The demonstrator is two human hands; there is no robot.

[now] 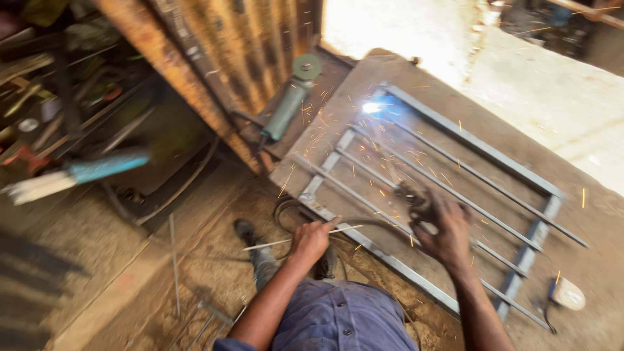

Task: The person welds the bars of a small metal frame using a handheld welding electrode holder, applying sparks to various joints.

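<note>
My left hand pinches thin welding rods that stick out sideways over the floor. My right hand grips a dark electrode holder above a grey steel grille frame lying flat on a metal worktable. A bright blue-white arc flares at the frame's far corner, and orange sparks scatter across the bars. A black cable loops from the holder past the table's near edge. The view is motion-blurred.
A green angle grinder rests on the table's left corner. Rusty corrugated sheet stands behind it. A blue-handled tool and scrap clutter lie at left. My foot stands on the dirt floor. A small white object sits at the table's right.
</note>
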